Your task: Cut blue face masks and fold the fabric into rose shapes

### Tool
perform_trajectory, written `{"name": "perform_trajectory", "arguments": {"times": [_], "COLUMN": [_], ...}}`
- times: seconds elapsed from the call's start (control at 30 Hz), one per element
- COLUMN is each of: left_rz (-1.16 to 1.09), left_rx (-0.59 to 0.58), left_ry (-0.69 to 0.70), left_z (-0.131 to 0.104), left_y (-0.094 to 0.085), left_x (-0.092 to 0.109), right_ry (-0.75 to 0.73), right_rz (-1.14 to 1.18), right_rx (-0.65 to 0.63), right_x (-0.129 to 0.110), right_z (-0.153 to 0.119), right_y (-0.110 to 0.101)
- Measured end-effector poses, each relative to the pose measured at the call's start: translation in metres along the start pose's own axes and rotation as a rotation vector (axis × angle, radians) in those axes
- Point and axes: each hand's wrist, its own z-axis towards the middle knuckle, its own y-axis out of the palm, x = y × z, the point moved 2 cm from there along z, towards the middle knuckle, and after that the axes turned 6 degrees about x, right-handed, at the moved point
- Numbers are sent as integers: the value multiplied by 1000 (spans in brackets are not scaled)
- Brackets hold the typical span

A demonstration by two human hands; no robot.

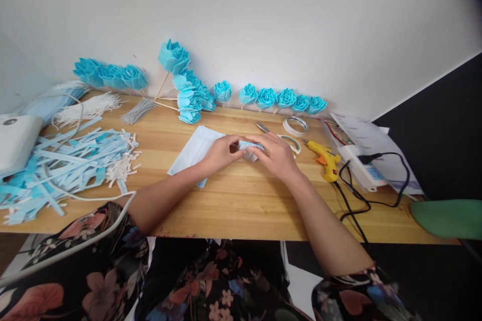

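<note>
Blue folded paper piece (pixel 251 149) sits mid-table, pinched between your left hand (pixel 222 152) and right hand (pixel 276 154), both closed on it. Keep folds tight, edges aligned; glue gun (pixel 326 158) lies near the table's right edge.

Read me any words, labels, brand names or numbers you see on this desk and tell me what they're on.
No text here is readable.
White device at the left edge: a small round dark mark, too blurred to read.
White box beside the yellow glue gun: a blue panel, too small to read.
Papers behind it: no legible print.
</note>
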Motion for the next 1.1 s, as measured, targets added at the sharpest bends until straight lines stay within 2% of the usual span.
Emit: {"name": "perform_trajectory", "arguments": {"times": [0.3, 0.4, 0.6, 0.87, 1.1], "left_rz": [66, 50, 86, 83, 98], "left_rx": [13, 38, 9, 19, 26], "left_ry": [11, 10, 34, 30, 45], "left_z": [0, 0, 0, 0, 0], "left_y": [1, 1, 3, 2, 2], "left_x": [0, 0, -2, -1, -1], "right_ry": [54, 46, 65, 52, 59], "right_rz": [7, 24, 19, 33, 41], "right_rx": [-1, 29, -20, 24, -6], "right_x": [1, 1, 5, 1, 2], "right_z": [1, 0, -3, 0, -1], "right_y": [2, 2, 6, 2, 4]}}
